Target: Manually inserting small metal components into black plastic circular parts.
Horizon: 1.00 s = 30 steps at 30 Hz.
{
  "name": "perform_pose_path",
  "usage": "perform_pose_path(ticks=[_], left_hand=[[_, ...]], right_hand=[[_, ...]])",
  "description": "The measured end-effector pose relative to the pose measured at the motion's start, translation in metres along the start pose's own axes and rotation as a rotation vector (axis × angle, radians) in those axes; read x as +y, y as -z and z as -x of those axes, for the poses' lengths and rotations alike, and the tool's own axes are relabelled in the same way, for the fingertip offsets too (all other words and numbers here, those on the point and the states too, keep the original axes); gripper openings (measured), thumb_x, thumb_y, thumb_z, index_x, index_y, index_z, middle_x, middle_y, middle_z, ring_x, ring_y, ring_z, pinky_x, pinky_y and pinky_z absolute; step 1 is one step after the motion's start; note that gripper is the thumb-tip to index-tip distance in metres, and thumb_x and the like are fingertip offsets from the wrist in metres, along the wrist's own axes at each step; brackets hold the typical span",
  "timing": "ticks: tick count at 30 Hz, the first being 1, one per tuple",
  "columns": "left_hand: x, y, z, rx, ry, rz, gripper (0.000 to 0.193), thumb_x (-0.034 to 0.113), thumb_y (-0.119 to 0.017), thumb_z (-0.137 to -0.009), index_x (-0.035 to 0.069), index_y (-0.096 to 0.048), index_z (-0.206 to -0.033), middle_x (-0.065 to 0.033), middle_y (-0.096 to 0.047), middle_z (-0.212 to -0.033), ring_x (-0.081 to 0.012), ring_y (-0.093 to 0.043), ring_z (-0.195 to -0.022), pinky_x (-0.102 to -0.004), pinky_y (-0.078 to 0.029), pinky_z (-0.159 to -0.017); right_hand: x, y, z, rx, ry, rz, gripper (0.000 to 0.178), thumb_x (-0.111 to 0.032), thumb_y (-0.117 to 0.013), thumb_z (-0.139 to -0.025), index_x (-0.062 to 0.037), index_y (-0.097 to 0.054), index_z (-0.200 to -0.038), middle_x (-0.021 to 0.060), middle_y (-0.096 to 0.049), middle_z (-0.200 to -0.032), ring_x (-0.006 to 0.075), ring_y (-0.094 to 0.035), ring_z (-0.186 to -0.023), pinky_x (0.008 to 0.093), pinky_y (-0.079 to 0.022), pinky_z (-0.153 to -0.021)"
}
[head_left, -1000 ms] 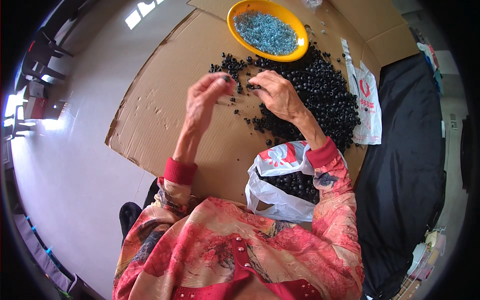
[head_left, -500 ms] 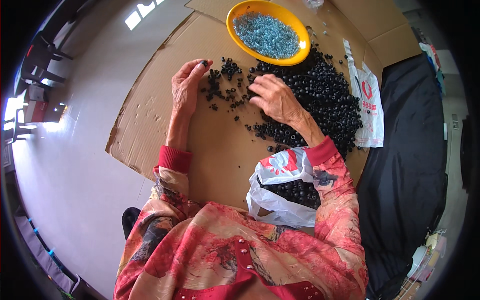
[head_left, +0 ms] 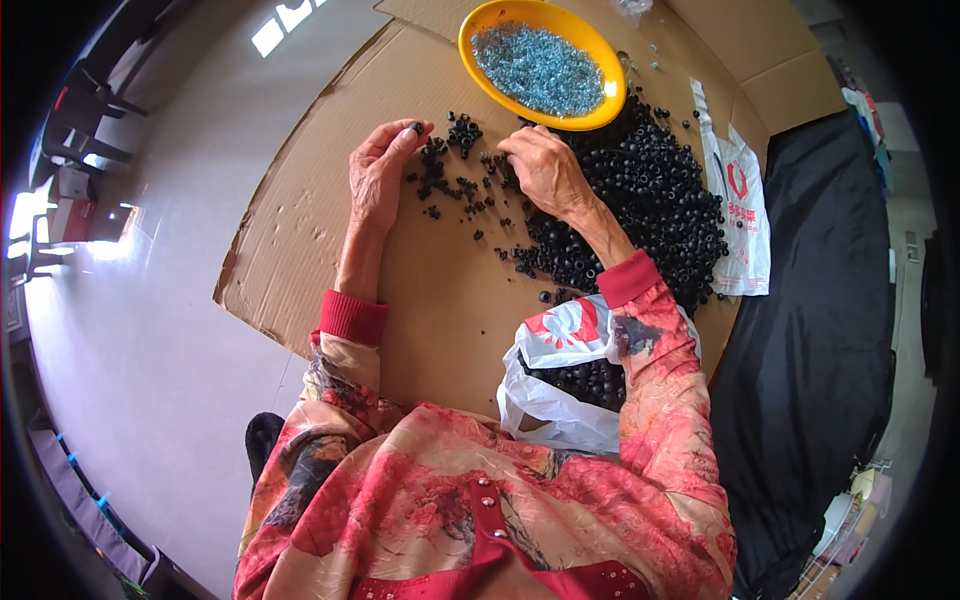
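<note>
Inspection shows the left hand (head_left: 376, 175) pinched on a black piece (head_left: 417, 129), best held lightly; whether the right hand (head_left: 548, 173) grips anything, we cannot tell.

Red printing is borne by the flat white bag (head_left: 748, 262) at the right: an angular emblem (head_left: 737, 181) is set above a row of characters (head_left: 743, 211), with fainter marks beneath, too small to be read. On the open white bag (head_left: 560, 432) holding black pieces (head_left: 580, 382), a red-and-white print (head_left: 563, 326) is creased.
</note>
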<state>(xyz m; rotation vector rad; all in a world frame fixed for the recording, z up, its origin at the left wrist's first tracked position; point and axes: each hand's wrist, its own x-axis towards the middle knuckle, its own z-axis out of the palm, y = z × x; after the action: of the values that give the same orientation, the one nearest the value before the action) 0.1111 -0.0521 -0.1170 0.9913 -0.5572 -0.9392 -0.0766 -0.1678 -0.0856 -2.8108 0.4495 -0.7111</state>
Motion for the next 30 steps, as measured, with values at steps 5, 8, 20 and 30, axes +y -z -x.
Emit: perform_pose_path(ticks=[5, 8, 20, 30], left_hand=[[0.000, -0.005, 0.001, 0.008, 0.018, -0.006, 0.018, 0.013, -0.056, -0.086, 0.000, -0.061, -0.098, -0.0073, -0.064, -0.095, -0.0116, -0.057, -0.090, -0.0238, -0.043, -0.084], [0.000, -0.006, 0.001, -0.006, 0.004, -0.077, 0.019, 0.014, -0.056, -0.086, 0.001, -0.061, -0.099, -0.0060, -0.064, -0.096, -0.0099, -0.056, -0.089, -0.0229, -0.043, -0.083], [-0.025, -0.029, -0.031, -0.308, -0.194, -0.634, 0.017, 0.011, -0.057, -0.082, 0.002, -0.059, -0.096, -0.0109, -0.062, -0.104, -0.0207, -0.058, -0.095, -0.0304, -0.043, -0.085], [-0.016, -0.045, 0.020, -0.442, -0.161, -0.706, 0.017, 0.008, -0.057, -0.081, 0.002, -0.059, -0.096, -0.0096, -0.063, -0.098, -0.0205, -0.059, -0.091, -0.0296, -0.044, -0.081]], right_hand=[[-0.003, -0.010, -0.011, 0.001, -0.052, 0.000, 0.007, -0.003, -0.055, -0.071, -0.0032, -0.062, -0.075, 0.0100, -0.058, -0.075, 0.0266, -0.055, -0.074, 0.0368, -0.044, -0.070], [-0.002, -0.017, -0.010, -0.053, -0.022, 0.107, 0.003, -0.005, -0.057, -0.069, -0.0040, -0.060, -0.069, 0.0089, -0.054, -0.069, 0.0255, -0.052, -0.073, 0.0363, -0.042, -0.068], [-0.029, -0.007, 0.002, -0.092, 0.045, 0.152, 0.002, -0.005, -0.052, -0.068, -0.0044, -0.052, -0.067, 0.0107, -0.055, -0.067, 0.0264, -0.055, -0.070, 0.0363, -0.042, -0.067], [-0.012, 0.027, 0.020, -0.011, -0.057, -0.091, 0.006, -0.006, -0.057, -0.073, -0.0026, -0.052, -0.073, 0.0099, -0.053, -0.072, 0.0268, -0.054, -0.072, 0.0363, -0.045, -0.070]])
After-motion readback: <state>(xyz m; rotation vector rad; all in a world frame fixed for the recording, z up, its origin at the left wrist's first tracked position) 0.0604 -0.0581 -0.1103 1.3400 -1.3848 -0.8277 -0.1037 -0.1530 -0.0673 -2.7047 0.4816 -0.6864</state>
